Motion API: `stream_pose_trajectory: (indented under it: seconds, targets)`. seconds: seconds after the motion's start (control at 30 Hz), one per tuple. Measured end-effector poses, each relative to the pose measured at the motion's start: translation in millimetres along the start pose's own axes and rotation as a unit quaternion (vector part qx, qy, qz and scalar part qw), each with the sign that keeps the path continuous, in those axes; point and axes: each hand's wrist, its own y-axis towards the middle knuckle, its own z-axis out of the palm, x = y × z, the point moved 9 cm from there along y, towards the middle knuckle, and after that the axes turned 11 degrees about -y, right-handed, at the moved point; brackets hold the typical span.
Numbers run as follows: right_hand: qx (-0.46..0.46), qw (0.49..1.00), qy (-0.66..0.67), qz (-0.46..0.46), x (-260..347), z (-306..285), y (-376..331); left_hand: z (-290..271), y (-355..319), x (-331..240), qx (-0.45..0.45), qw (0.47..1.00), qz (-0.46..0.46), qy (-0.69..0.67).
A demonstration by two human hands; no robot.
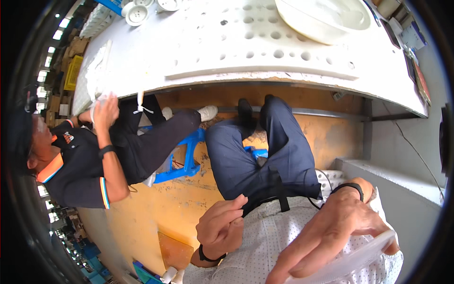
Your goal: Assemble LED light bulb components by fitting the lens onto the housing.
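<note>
My left hand (220, 226) is raised in front of my shirt, its fingers curled and pressed together. Whatever is between them, if anything, is hidden. At the lower right my right hand (333, 232) grips a translucent white plastic piece (352, 261) with a thin curved edge, the fingers spread along it and the thumb at its far right end. Part of that piece runs out of the picture's lower edge, so its full shape cannot be told. My two hands are apart, both well back from the table.
Ahead is a white table (142, 52) bearing a board with rows of holes (262, 64), a white basin (326, 28) and round white parts (136, 15). A co-worker (80, 156) sits at left beside a blue stool (189, 156), hands raised at the table edge. A grey ledge (392, 184) stands at right.
</note>
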Motion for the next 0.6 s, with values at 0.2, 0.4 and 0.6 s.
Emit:
stream_pose_trajectory:
  seconds: [0.2, 0.4, 0.6]
  targets:
    - [0.095, 0.993, -0.074, -0.017, -25.6, -16.4, 2.5, -3.0, -16.7, 16.6, -0.034, 0.999, -0.007, 0.003]
    - [-0.078, 0.997, -0.001, 0.018, -11.6, -63.0, 2.3, -19.5, -19.9, 39.8, -0.102, 0.988, -0.117, -0.001]
    - [-0.077, 0.997, 0.012, -0.015, -17.3, -65.1, 8.3, -8.8, -24.9, 49.1, -0.052, 0.985, -0.164, -0.028]
